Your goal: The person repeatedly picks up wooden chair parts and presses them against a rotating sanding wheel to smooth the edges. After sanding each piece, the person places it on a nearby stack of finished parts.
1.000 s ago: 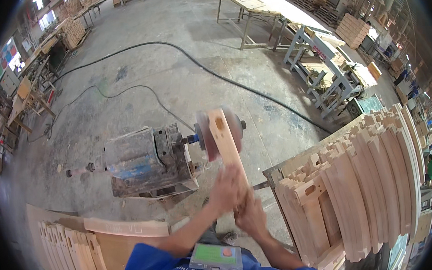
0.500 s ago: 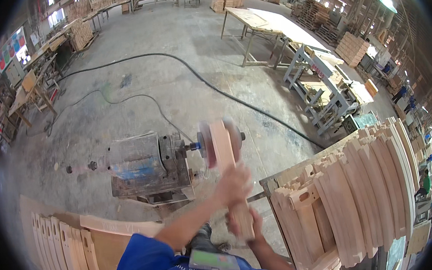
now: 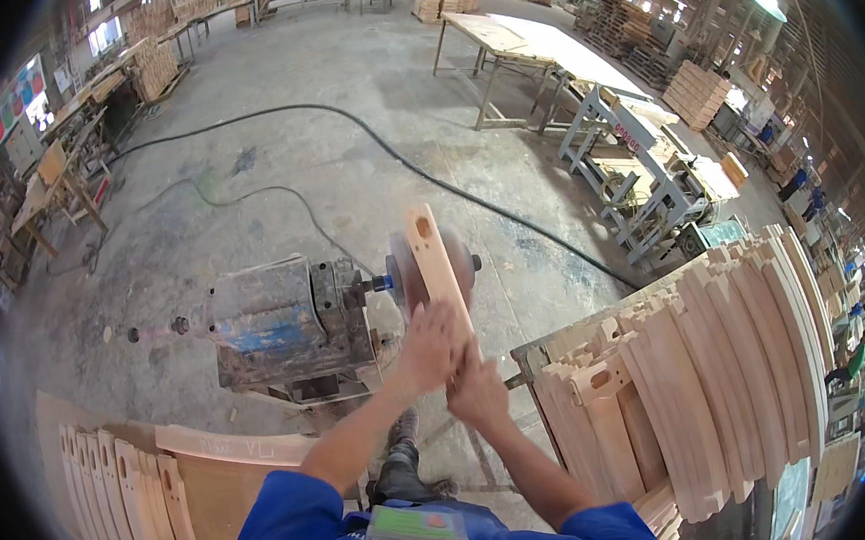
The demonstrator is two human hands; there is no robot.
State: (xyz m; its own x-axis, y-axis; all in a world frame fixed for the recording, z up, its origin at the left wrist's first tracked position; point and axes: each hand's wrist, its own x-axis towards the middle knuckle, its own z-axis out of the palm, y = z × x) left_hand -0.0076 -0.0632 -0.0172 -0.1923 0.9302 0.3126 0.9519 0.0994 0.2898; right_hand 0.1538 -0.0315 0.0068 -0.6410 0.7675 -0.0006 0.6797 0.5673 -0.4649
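Note:
A pale, slightly curved wooden slat point(image 3: 436, 260) with an oval slot and small holes near its far end lies along a spinning sanding wheel point(image 3: 408, 284), whose rim is blurred. My left hand point(image 3: 432, 346) is pressed on the slat's near half, fingers over its upper face. Just below it, my right hand point(image 3: 477, 391) is closed round the near end, which it mostly hides. A shaft joins the wheel to a worn grey motor point(image 3: 265, 310) with blue paint marks on the left.
Similar wooden pieces are stacked on a stand point(image 3: 701, 382) to my right. More slotted pieces point(image 3: 117, 493) stand at lower left beside a board. A black cable point(image 3: 384, 143) crosses the concrete floor. Farther right are a grey metal-framed machine point(image 3: 625, 156) and a long table point(image 3: 497, 40).
The slat has turned to show its slotted face, and its far end reaches farther past the wheel. My right hand has moved up close to my left, which has shifted slightly left.

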